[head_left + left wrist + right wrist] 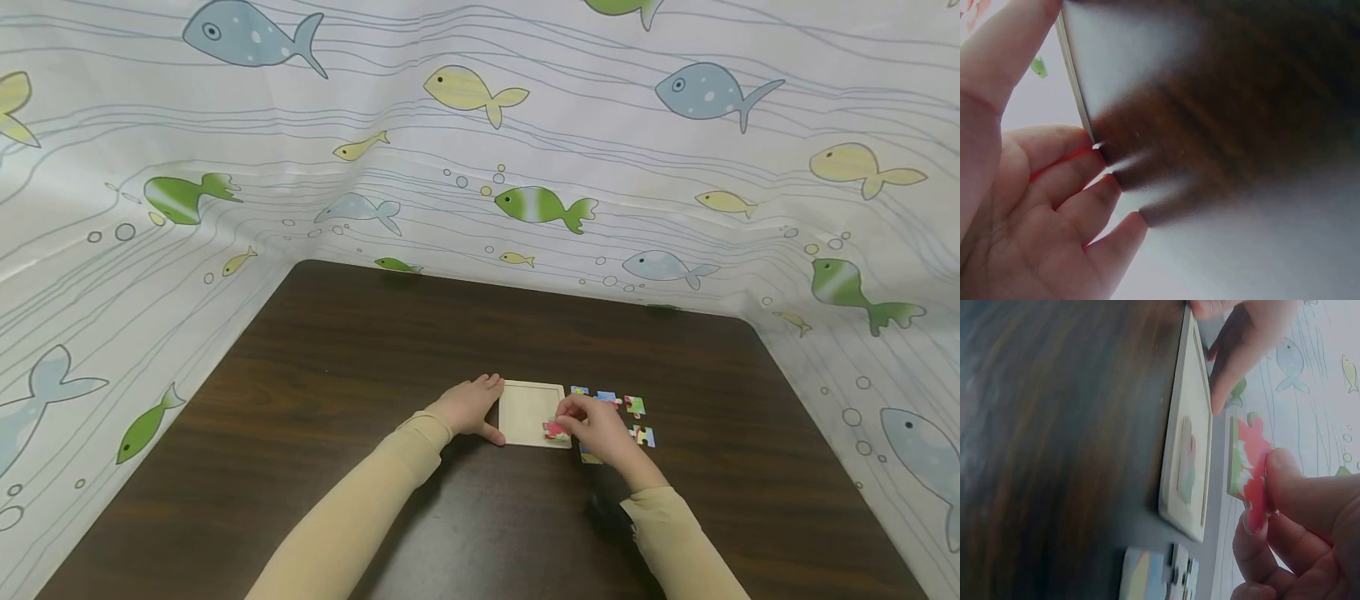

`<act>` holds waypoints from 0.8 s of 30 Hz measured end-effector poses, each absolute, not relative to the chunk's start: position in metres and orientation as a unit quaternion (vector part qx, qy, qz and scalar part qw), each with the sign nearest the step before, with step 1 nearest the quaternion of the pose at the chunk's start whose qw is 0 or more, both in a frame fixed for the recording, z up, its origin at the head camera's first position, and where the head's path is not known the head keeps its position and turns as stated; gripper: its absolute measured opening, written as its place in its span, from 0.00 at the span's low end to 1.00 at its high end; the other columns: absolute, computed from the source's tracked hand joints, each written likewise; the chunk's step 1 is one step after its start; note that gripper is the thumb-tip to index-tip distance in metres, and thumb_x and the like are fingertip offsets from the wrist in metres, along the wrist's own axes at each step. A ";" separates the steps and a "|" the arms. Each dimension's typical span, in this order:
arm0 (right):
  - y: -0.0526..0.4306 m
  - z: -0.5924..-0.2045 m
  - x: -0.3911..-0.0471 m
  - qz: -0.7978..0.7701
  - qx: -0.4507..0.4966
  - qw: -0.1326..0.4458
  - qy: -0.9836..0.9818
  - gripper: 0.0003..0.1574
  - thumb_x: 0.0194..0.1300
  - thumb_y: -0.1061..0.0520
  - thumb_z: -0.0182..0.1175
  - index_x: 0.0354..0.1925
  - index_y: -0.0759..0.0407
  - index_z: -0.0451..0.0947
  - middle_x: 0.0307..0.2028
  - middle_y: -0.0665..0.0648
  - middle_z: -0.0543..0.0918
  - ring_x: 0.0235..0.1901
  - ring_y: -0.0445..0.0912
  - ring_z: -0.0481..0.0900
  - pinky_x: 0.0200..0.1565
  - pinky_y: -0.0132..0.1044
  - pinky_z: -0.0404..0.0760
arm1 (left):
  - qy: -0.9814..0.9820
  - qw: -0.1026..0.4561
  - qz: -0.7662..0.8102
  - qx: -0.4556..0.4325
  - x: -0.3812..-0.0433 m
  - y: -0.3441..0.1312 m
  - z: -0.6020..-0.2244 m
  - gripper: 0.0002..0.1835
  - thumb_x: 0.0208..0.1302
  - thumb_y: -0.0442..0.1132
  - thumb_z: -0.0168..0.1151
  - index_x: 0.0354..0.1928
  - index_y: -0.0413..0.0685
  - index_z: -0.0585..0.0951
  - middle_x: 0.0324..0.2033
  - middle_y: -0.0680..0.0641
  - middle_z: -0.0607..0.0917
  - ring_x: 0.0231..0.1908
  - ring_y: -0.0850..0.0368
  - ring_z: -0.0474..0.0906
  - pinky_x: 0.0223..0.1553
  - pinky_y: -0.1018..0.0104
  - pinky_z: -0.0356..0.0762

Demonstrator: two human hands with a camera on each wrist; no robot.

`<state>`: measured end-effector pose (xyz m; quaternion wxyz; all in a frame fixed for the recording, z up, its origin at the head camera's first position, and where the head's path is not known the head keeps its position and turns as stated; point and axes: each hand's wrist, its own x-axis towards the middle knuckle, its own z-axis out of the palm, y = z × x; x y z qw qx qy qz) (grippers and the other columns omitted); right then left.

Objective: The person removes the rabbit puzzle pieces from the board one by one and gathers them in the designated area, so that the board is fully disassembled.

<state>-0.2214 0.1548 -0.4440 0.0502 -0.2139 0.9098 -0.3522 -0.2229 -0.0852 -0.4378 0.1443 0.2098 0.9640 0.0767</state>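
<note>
A shallow square wooden puzzle tray (525, 408) lies on the table. My left hand (468, 406) braces its left side, thumb at the near corner and fingers extended toward the far one; in the left wrist view the fingertips (1129, 219) of that hand touch the tabletop. Over the tray's near right corner, my right hand (600, 427) pinches a red jigsaw piece (1249, 465) with a green and white edge between thumb and fingers. The right wrist view has the piece tilted up on edge, above the tray. A faint red and green patch (1186, 464) shows on the tray floor below.
Several jigsaw pieces lie right of the tray, among them a green one (635, 406), a blue one (606, 397) and a multicoloured one (643, 436); the right hand partly covers this group. A fish-patterned curtain (465, 167) encloses the dark wooden table (360, 350) at the back and sides.
</note>
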 end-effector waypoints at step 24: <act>0.203 -0.443 -0.220 -0.310 -0.167 0.083 0.932 0.05 0.60 0.58 0.65 0.33 0.57 0.79 0.25 0.49 0.77 0.25 0.43 0.71 0.29 0.33 0.74 | 0.964 0.145 0.076 0.212 -0.223 -0.086 -0.438 0.55 0.50 0.63 0.67 0.72 0.40 0.56 0.72 0.43 0.56 0.72 0.49 0.50 0.69 0.56 0.56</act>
